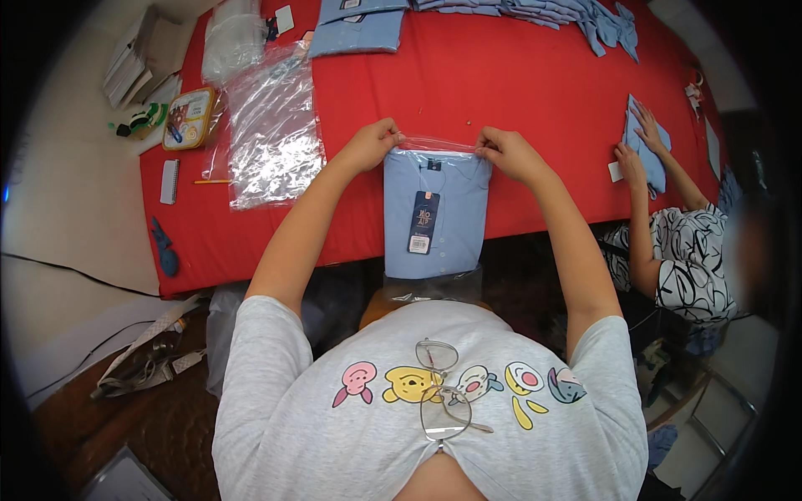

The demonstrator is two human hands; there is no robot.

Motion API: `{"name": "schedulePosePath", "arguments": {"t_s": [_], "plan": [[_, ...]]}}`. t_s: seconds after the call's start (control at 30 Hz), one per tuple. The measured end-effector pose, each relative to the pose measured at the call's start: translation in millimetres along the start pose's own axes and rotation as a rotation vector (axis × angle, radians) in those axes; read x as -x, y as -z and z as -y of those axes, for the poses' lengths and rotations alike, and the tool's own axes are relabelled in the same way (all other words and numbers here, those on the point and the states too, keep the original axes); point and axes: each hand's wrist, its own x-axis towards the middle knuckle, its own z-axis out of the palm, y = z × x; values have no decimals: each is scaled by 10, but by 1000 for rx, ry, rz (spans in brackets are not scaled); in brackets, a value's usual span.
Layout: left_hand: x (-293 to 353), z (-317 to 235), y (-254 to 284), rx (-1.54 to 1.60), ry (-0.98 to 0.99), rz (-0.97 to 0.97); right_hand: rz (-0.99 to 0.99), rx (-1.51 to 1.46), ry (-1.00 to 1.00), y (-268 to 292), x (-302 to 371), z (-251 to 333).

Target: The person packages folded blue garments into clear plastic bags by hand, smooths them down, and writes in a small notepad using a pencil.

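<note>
A folded light blue shirt (455,209) with a dark hang tag (423,219) lies inside a clear plastic bag (434,144). The shirt spans the table's front edge, its lower part reaching toward me. My left hand (374,144) pinches the bag's top left corner. At the top right corner, my right hand (510,153) pinches the same bag. The bag's upper edge is stretched between both hands, above the shirt's collar. Past the shirt's lower end, a stretch of loose clear plastic hangs down near my body.
A red-covered table (359,217) holds flat clear bags (276,125) at left and bagged blue shirts (355,33) at the back. A yellow-rimmed box (190,119), notepad (169,182) and blue-handled tool (164,249) sit at left. A co-worker's hands (639,150) press a blue garment at right.
</note>
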Motion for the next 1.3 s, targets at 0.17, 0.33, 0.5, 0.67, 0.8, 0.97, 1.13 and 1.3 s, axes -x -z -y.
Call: {"name": "schedulePosePath", "arguments": {"t_s": [0.17,0.33,0.5,0.67,0.8,0.97,1.13,1.3], "plan": [[145,-325,265,11,44,126,-69,93,96,260,200,202],[647,-1393,1017,-173,-159,79,-297,374,448,845,522,1104],[1323,-2495,1581,-559,-607,-423,-665,507,858,1435,951,2106],[1844,-2578,1419,-818,-967,-786,-684,520,936,1298,1451,2238],[2211,-1856,817,-833,-812,-541,-418,484,812,511,1686,1656],[2510,-553,40,-734,-498,-148,77,521,412,-515,1725,672],[2064,-288,-64,-479,-321,-124,-239,336,391,-979,1279,521],[980,-97,-178,-562,-338,-218,-424,387,333,-1414,257,636]]}}
